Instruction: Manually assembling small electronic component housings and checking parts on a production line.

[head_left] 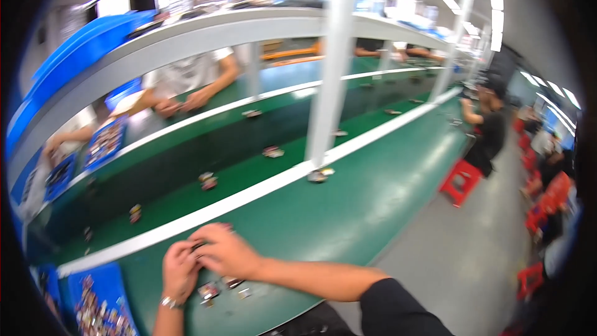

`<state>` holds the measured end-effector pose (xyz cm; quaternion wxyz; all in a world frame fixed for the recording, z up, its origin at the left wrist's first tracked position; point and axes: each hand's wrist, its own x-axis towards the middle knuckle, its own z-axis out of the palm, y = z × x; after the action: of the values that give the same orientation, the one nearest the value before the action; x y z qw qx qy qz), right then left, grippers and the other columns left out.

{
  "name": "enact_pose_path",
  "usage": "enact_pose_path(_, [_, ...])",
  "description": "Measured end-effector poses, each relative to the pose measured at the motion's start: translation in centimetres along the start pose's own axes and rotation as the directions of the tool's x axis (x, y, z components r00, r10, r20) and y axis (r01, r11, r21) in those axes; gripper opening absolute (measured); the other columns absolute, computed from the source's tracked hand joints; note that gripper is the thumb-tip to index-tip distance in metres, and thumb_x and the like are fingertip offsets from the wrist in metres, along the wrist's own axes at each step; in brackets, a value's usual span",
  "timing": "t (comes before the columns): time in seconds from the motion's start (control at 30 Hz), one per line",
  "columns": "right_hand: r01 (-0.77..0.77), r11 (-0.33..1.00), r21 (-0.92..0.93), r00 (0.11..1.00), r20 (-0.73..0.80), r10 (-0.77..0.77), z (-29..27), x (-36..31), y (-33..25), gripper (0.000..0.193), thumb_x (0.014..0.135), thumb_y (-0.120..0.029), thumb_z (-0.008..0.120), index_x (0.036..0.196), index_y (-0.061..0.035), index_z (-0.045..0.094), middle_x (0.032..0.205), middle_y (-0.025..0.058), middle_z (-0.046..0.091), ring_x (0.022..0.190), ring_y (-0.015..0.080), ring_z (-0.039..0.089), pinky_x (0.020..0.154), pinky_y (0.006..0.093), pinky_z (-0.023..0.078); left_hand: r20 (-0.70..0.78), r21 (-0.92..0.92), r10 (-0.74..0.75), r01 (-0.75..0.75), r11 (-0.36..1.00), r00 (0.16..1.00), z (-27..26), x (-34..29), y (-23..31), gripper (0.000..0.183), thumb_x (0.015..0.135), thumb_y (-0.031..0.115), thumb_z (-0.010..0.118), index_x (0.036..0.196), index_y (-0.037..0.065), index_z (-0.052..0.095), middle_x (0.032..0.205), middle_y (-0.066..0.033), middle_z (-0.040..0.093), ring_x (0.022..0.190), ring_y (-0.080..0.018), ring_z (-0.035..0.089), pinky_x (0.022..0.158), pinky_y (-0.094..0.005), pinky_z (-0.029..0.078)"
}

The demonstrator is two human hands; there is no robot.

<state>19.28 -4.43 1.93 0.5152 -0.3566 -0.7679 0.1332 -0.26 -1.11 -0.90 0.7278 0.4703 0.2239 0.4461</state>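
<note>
Over the green worktop, near its lower left part, both hands meet. My left hand, with a band on its wrist, has its fingers closed against a small dark piece that is mostly hidden. From the right reaches my right hand, its fingers bent and pressed to the same piece. What the piece is cannot be made out. Just below the hands lie a small loose assembly and a small pale piece, both blurred.
A blue tray full of small parts stands at the lower left. Beyond a white rail, a green conveyor belt carries several small assemblies. A white post rises from the rail. Co-workers sit across the belt and farther right, near a red stool.
</note>
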Motion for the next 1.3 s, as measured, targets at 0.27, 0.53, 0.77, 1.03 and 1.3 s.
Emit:
enact_pose_path(0.27, [0.007, 0.997, -0.073, 0.999, -0.032, -0.009, -1.3, -0.3, 0.0, 0.015, 0.074, -0.002, 0.071, 0.089, -0.0033, 0.068, 0.109, 0.0100, 0.061, 0.106, 0.0286, 0.059, 0.089, 0.0397, 0.049, 0.113, -0.099, -0.050, 0.061, 0.993, 0.992, 0.7, 1.2, -1.2, 0.025, 0.096, 0.003, 0.058, 0.120, 0.002, 0.052, 0.128, -0.0167, 0.058, 0.117, -0.0243, 0.060, 0.100, -0.0405, 0.051])
enact_pose_path(0.53, [-0.043, 0.999, -0.017, 0.998, -0.037, 0.042, -1.0, -0.5, 0.4, 0.016, 0.075, -0.003, 0.074, 0.090, -0.0060, 0.071, 0.111, 0.0075, 0.064, 0.105, 0.0268, 0.060, 0.091, 0.0391, 0.048, 0.096, -0.089, -0.056, 0.065, 0.994, 0.994, 0.6, 1.2, -0.9, 0.023, 0.095, 0.003, 0.059, 0.118, 0.003, 0.053, 0.129, -0.0162, 0.059, 0.115, -0.0236, 0.061, 0.098, -0.0417, 0.052])
enact_pose_path(0.77, [-0.082, 0.996, -0.022, 0.997, 0.000, 0.082, -1.3, -0.5, 0.8, 0.018, 0.075, -0.004, 0.074, 0.093, -0.0087, 0.073, 0.118, 0.0071, 0.063, 0.111, 0.0283, 0.057, 0.092, 0.0395, 0.047, 0.073, -0.061, -0.073, 0.077, 0.995, 0.995, 0.8, 1.2, -0.8, 0.025, 0.095, 0.002, 0.059, 0.119, 0.002, 0.052, 0.130, -0.0166, 0.058, 0.116, -0.0234, 0.061, 0.098, -0.0414, 0.053])
enact_pose_path(1.03, [0.029, 0.993, -0.110, 0.999, 0.040, -0.025, -1.5, -0.1, -0.1, 0.021, 0.075, -0.007, 0.075, 0.096, -0.0093, 0.071, 0.125, 0.0091, 0.060, 0.121, 0.0324, 0.052, 0.098, 0.0422, 0.045, 0.093, -0.027, -0.022, 0.024, 0.999, 0.995, 0.6, 0.9, -1.0, 0.026, 0.097, 0.001, 0.055, 0.123, -0.001, 0.051, 0.134, -0.0186, 0.056, 0.116, -0.0230, 0.061, 0.099, -0.0373, 0.052])
enact_pose_path(1.3, [-0.007, 0.996, -0.094, 1.000, 0.006, 0.008, -1.2, -0.5, 0.3, 0.022, 0.074, -0.005, 0.074, 0.095, -0.0089, 0.070, 0.124, 0.0085, 0.060, 0.119, 0.0321, 0.053, 0.098, 0.0425, 0.046, 0.092, -0.067, -0.029, 0.036, 0.997, 0.995, 0.5, 1.0, -0.8, 0.024, 0.096, -0.001, 0.054, 0.120, -0.001, 0.053, 0.130, -0.0170, 0.058, 0.118, -0.0243, 0.059, 0.100, -0.0407, 0.052])
